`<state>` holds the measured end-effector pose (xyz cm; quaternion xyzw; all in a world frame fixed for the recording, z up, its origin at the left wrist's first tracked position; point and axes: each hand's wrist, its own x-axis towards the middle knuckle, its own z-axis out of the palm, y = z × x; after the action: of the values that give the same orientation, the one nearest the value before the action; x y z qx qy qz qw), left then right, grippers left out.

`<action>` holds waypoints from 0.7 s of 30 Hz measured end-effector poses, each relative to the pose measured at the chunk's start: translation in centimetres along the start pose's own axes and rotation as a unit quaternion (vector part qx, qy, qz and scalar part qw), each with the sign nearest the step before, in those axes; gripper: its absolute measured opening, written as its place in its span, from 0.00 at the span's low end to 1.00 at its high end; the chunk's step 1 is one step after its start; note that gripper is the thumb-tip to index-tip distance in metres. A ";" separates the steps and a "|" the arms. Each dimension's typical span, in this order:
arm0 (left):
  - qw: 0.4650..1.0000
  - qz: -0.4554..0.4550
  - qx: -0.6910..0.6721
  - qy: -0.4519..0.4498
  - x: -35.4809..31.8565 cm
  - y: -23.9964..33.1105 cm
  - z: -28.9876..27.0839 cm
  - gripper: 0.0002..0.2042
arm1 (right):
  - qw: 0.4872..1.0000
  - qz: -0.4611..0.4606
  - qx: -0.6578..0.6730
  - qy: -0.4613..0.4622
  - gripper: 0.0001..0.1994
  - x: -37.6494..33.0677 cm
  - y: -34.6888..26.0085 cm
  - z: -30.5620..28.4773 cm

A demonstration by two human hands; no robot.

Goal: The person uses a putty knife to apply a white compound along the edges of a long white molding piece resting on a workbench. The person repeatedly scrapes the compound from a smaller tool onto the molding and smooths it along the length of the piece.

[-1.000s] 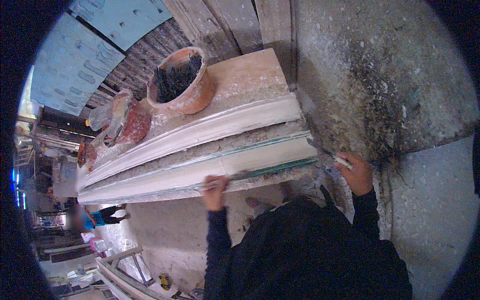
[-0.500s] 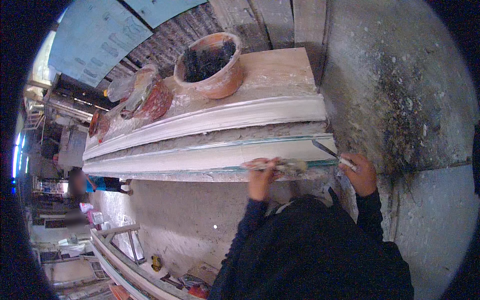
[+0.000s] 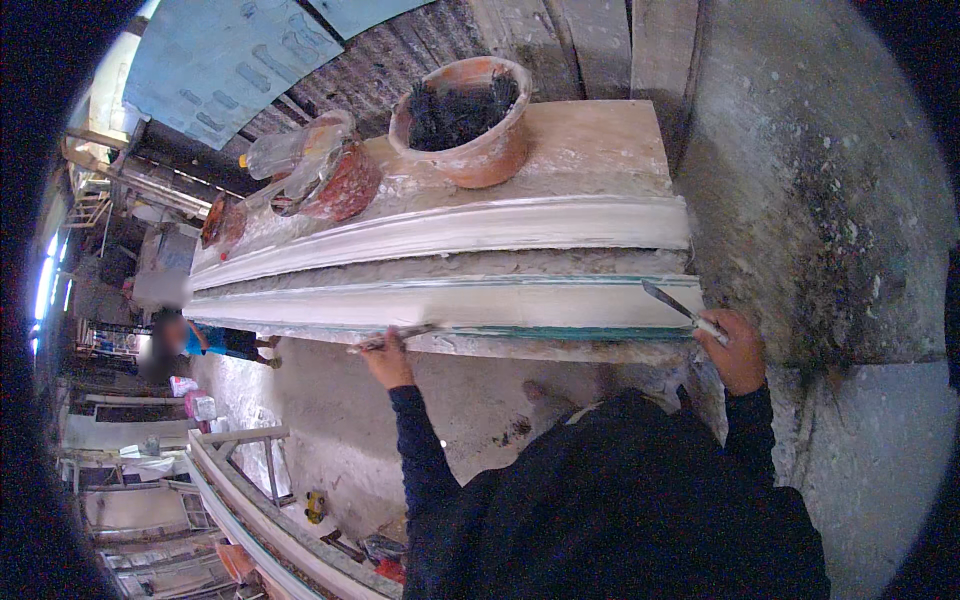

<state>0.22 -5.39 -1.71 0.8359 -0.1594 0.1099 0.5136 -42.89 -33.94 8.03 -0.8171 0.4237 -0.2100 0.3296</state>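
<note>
A long white plaster moulding (image 3: 560,305) with green-edged sides runs along the near side of the bench. At its near edge, left of centre, my left hand (image 3: 388,362) grips a slim flat tool (image 3: 412,331), seen nearly edge-on; its kind is not clear. My right hand (image 3: 737,350) is closed round the pale handle of a knife (image 3: 670,300) at the moulding's right end. The blade points up and left over the white surface. Behind lies a second white moulding (image 3: 470,232), parallel to the first.
On the bench (image 3: 600,140) stand an orange tub (image 3: 480,165) of dark material, a red bucket (image 3: 350,185) with clear plastic, and a smaller red container (image 3: 222,222). A person (image 3: 225,340) in blue stands at the far left. Another long moulding frame (image 3: 260,525) lies lower left.
My left hand has slid well to the left along the moulding's near edge with its tool. My right hand keeps the knife near the right end. The whole view has shifted slightly.
</note>
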 end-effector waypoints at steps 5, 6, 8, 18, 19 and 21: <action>0.973 -0.107 -0.191 0.067 3.4 4.8 -2.0 0.10 | 0.998 0.012 -0.006 -0.058 0.13 0.7 -1.4 1.6; 0.971 -0.124 -0.202 0.045 2.6 5.7 -2.5 0.11 | 0.996 0.009 -0.004 -0.087 0.13 0.8 -2.2 2.0; 0.960 -0.160 -0.231 -0.011 1.4 6.2 -2.2 0.12 | 0.992 -0.029 0.039 -0.117 0.12 0.9 -1.7 4.9; 0.909 -0.228 -0.349 -0.025 -5.3 4.3 -2.4 0.15 | 0.967 -0.099 0.013 -0.233 0.14 4.2 -5.2 15.3; 0.908 -0.237 -0.344 -0.018 -5.2 4.1 -3.0 0.15 | 0.967 -0.113 0.006 -0.229 0.14 4.3 -5.7 16.5; 0.908 -0.236 -0.347 0.001 -4.7 2.8 -4.5 0.15 | 0.965 -0.141 -0.008 -0.221 0.15 4.3 -6.7 19.6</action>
<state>-5.32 -1.81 1.00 0.6181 0.0151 -0.0757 0.7823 -24.60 -27.56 -0.48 -0.8971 0.2228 -0.0649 0.3759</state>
